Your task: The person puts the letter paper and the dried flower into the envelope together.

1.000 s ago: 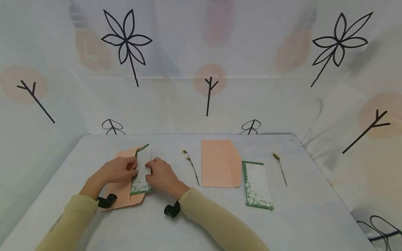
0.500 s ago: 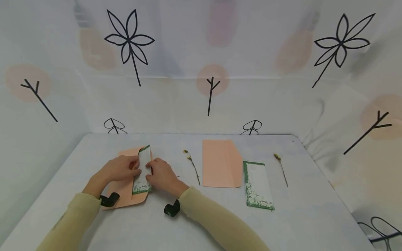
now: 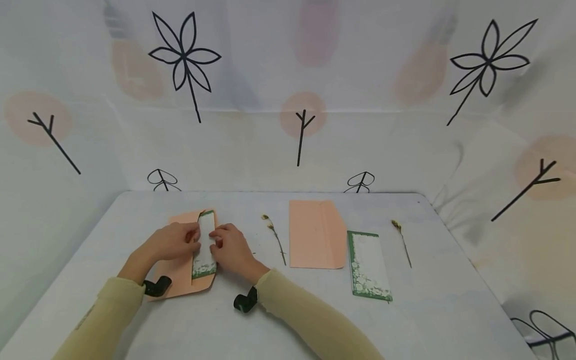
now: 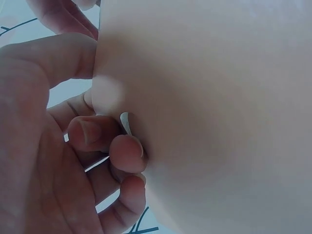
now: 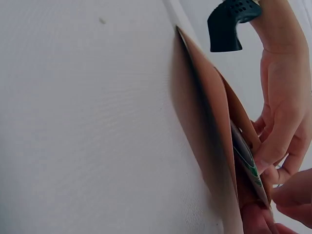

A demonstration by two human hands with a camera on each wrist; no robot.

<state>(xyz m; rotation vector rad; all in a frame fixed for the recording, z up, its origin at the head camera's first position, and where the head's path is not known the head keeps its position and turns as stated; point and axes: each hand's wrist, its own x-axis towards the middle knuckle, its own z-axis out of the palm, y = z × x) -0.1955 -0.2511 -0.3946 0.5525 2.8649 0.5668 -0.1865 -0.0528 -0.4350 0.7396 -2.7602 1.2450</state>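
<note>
On the left of the table, a peach envelope lies at a slant under my hands. A white card with a green floral border sits partly inside its opening, its right part showing. My left hand pinches the envelope's edge by the opening; in the left wrist view, the broad envelope face hides some of its fingertips. At the card's right side, my right hand pinches its edge with thumb and fingers. From the right wrist view, the card's green edge shows between the parted envelope layers.
A dried flower stem lies right of my right hand. Beyond it are a second peach envelope and another green-bordered card, edges close together. Another dried stem lies farther right. A patterned cloth stands behind the table.
The card has slid slightly deeper into the envelope and straightened, its top corner now lower. My right hand has followed it a little; my left hand holds nearly the same place.
</note>
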